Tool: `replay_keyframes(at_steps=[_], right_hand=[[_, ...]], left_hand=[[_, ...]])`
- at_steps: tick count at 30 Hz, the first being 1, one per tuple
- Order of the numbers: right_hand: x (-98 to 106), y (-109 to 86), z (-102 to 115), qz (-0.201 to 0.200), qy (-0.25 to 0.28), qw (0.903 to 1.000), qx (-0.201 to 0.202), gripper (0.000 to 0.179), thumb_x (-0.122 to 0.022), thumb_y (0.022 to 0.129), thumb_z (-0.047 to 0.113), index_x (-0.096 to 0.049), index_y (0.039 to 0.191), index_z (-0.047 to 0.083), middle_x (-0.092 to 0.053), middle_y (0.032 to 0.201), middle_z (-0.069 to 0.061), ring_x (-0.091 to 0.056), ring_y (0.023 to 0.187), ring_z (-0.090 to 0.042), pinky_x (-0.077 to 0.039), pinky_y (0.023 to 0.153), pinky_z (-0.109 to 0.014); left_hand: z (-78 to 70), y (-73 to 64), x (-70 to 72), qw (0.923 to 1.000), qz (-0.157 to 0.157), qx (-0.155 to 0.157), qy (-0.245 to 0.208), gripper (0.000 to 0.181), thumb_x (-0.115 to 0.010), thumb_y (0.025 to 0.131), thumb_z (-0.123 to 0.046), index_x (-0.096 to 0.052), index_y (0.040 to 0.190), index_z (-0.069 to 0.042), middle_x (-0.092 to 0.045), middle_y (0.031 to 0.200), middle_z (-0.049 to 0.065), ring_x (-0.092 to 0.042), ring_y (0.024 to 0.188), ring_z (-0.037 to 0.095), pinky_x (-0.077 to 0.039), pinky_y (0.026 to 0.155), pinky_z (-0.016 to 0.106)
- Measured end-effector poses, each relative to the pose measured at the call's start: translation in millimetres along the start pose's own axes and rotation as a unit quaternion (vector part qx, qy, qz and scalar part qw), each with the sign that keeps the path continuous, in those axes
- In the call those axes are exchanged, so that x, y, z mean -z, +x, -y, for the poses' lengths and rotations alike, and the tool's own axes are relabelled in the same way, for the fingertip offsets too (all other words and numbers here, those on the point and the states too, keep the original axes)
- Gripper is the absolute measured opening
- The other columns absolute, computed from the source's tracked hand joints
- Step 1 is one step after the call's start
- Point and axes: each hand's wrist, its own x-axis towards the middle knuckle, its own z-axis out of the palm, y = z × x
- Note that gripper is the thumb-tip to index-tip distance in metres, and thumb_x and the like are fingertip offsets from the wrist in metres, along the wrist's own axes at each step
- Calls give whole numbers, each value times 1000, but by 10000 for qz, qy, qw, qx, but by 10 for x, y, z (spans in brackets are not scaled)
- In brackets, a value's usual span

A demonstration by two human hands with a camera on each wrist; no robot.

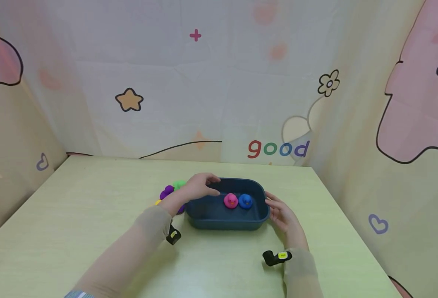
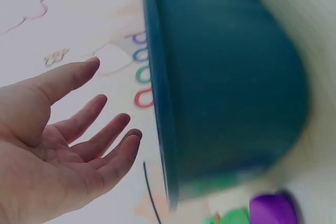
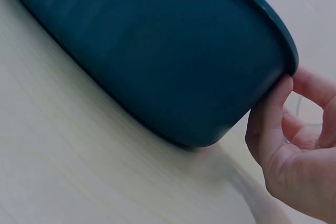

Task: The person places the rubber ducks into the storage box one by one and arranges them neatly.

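Your left sleeve (image 1: 118, 253) was closest, leading to your left hand (image 1: 200, 186) over the dark blue tub (image 1: 219, 224), fingers apart, holding nothing. Your right hand (image 1: 283, 213) had its fingers resting against the tub's right end, probably steadying it on the desk (image 1: 222, 265). Pink duck (image 1: 231, 201) and blue duck (image 1: 245, 201) sat inside, presumably walled in against rolling; purple toys (image 1: 167, 191) lay outside, left.

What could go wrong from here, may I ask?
The right hand touches the right end of the tub; a push might slide it into the purple toy beyond the left end. The left hand, hovering over the left end, could bump the tub. The pink duck and blue duck inside might tumble if the tub tilts.
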Motion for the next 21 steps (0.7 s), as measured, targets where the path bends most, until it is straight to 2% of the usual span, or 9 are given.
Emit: replay_keyframes(at_steps=[8, 14, 21], right_hand=[[25, 17, -17, 36, -75, 10000, 26, 30, -37, 103, 3, -60, 105, 22, -68, 93, 7, -64, 78, -3, -52, 69, -14], [25, 24, -27, -72, -37, 10000, 34, 34, -37, 103, 3, -64, 101, 23, -68, 92, 7, -64, 76, -3, -52, 68, -15], [32, 21, -23, 32, -146, 9998, 110, 31, -37, 103, 3, -60, 105, 23, -68, 92, 8, -64, 77, -2, -52, 68, -14]], left_hand=[[223, -180, 252, 9986, -354, 157, -353, 43, -70, 89, -15, -60, 129, -3, -59, 134, 17, -51, 128, 37, -45, 105, 48], [418, -353, 404, 9942, -536, 430, -833, 46, -69, 90, -14, -56, 133, -3, -55, 139, 19, -48, 131, 38, -43, 107, 52], [772, -555, 632, 9872, -730, 777, -1182, 52, -66, 92, -18, -50, 138, 0, -48, 144, 23, -44, 133, 41, -38, 110, 53]])
